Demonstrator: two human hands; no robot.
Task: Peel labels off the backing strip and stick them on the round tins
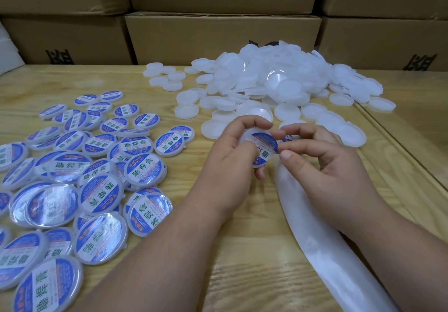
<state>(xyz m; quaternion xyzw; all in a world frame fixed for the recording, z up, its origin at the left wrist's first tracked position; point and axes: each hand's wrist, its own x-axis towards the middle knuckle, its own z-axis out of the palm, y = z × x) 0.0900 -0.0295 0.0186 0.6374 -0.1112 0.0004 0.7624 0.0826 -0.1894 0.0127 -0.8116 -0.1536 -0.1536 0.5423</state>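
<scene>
My left hand grips a white round tin above the wooden table, thumb on top. A blue and white round label lies partly on that tin, its right edge lifted. My right hand pinches the label's right edge between thumb and forefinger. Under my right hand, the translucent white backing strip runs down toward the lower right corner. Several unlabelled white tins are heaped at the back centre and right. Several labelled tins are spread over the left.
Stacked cardboard boxes wall off the far edge of the table. A seam in the tabletop runs diagonally at the right. A white object shows at the far left edge.
</scene>
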